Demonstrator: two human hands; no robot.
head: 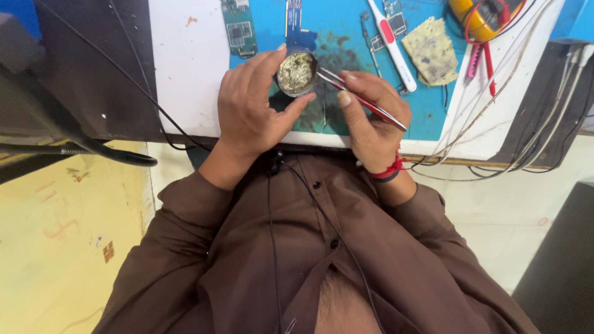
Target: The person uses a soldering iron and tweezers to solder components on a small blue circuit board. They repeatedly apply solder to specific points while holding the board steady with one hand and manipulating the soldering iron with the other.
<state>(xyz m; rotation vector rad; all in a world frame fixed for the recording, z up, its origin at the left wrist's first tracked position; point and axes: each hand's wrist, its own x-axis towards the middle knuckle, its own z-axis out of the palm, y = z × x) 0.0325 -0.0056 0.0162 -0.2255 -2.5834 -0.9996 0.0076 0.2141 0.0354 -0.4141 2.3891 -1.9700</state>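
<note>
Two hands meet over the tabletop (pixel 185 74) edge. Our left hand's (pixel 250 105) fingers pinch a small round tin (pixel 297 73); our right hand (pixel 371 117) pinches tweezers (pixel 362 99), tips at the tin's three o'clock rim. We judge a steady tin and shallow dip best. Tin contents look greyish, unclear; boards at twelve o'clock are cut off.

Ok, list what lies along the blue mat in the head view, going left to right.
Green circuit board → left hand → small round tin → tweezers in the right hand → white and red toothbrush → stained yellow sponge → yellow multimeter.
</note>
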